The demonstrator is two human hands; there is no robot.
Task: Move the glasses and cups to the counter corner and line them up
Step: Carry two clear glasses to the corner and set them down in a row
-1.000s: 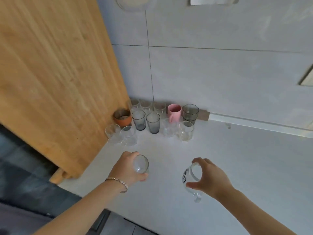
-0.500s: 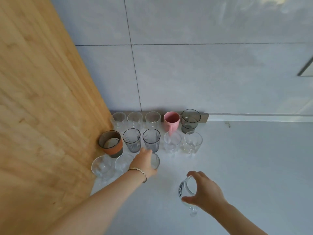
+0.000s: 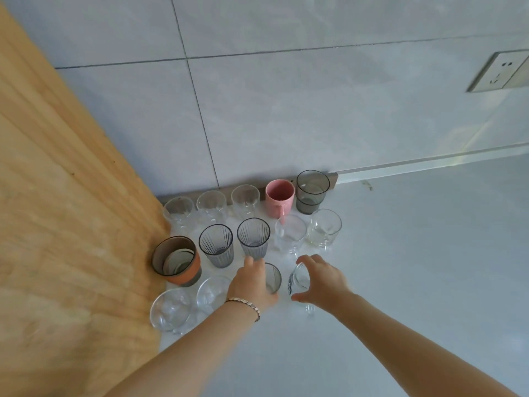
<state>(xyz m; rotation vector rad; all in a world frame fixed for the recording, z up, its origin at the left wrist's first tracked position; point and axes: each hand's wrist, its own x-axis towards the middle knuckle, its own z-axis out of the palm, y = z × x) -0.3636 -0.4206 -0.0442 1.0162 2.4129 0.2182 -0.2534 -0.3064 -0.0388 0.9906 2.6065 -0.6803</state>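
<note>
Rows of glasses and cups fill the counter corner. The back row by the wall holds three clear glasses, a pink mug [image 3: 280,197] and a grey tumbler [image 3: 312,191]. The middle row has a terracotta-banded cup [image 3: 176,263], two ribbed grey glasses [image 3: 216,245] and two clear mugs [image 3: 324,230]. In the front row stand two clear glasses [image 3: 171,312]. My left hand [image 3: 252,285] grips a small clear glass [image 3: 273,277] next to them. My right hand [image 3: 320,282] holds a clear printed mug [image 3: 299,280] just right of it, low over the counter.
A tall wooden panel [image 3: 71,224] bounds the corner on the left. The grey tiled wall [image 3: 286,110] runs behind, with a power socket [image 3: 498,71] at upper right. The pale counter [image 3: 429,267] stretches to the right and toward me.
Both hands moved forward toward the corner. The left hand brought its glass down beside the front row. The right hand carried the printed mug up next to it.
</note>
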